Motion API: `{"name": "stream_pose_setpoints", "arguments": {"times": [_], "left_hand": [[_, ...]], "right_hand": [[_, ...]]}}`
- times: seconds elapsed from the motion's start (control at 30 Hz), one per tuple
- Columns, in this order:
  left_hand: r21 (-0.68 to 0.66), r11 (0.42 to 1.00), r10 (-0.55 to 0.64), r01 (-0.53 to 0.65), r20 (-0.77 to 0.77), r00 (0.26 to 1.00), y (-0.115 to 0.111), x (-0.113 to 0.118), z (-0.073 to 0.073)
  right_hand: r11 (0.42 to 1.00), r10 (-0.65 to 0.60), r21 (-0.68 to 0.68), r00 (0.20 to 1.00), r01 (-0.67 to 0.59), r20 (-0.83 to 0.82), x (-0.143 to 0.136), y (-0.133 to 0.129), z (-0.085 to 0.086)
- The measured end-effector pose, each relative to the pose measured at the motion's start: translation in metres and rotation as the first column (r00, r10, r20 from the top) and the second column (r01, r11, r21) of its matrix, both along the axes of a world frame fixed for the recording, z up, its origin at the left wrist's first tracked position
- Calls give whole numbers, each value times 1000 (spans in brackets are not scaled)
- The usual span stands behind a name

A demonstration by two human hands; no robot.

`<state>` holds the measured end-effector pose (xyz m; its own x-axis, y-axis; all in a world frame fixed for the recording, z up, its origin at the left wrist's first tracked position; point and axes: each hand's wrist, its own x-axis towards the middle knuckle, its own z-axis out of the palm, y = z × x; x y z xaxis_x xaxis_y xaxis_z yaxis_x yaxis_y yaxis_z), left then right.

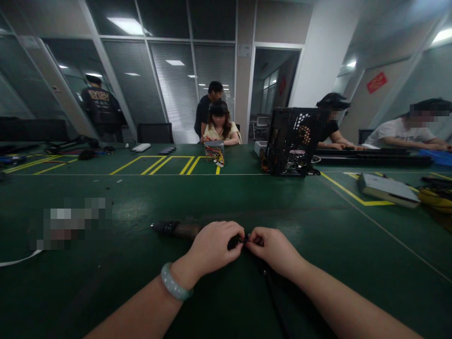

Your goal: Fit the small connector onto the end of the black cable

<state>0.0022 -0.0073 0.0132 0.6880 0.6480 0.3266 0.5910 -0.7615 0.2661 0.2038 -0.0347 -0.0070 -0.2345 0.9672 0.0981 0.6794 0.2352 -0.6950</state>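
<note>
A dark, stick-shaped electric screwdriver point(183, 230) lies across the green table, its metal tip pointing left. My left hand point(215, 247), with a pale green bangle on the wrist, is closed over the tool's rear part. Its thumb and fingers pinch a dark end there. Just to the right, my right hand point(273, 247) is closed in a pinch on a small dark plug at that same end. The fingers hide whether the plug is fully seated. A black cable point(273, 296) runs from below the right hand toward the near table edge.
A black computer case point(291, 141) stands beyond my hands. At right lies a flat silver box point(388, 188). A power supply point(214, 149) with coloured wires sits by people across the table point(141, 282). A blurred item with a white strap point(21, 260) lies left.
</note>
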Motion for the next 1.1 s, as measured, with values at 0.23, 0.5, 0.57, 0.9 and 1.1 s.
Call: {"name": "stream_pose_setpoints", "arguments": {"times": [0.23, 0.5, 0.57, 0.9, 1.1], "left_hand": [[-6, 1000, 15, -15, -8, 1000, -2, 0, 2], [-41, 999, 25, -23, 34, 999, -1, -1, 2], [-49, 998, 42, -41, 38, 998, -1, -1, 1], [-14, 1000, 19, -18, 50, 999, 1, 0, -2], [-26, 999, 29, -27, 53, 998, 1, 0, 0]], "right_hand": [[1000, 3, -14, 1000, -3, -6, 2, 0, 0], [1000, 7, -25, 1000, -7, -7, 1, -1, 3], [1000, 2, -27, 1000, -2, -7, 0, -1, 4], [1000, 7, -17, 1000, -6, 8, 1, 0, 1], [999, 8, -33, 1000, -9, -8, 2, 0, -1]]}}
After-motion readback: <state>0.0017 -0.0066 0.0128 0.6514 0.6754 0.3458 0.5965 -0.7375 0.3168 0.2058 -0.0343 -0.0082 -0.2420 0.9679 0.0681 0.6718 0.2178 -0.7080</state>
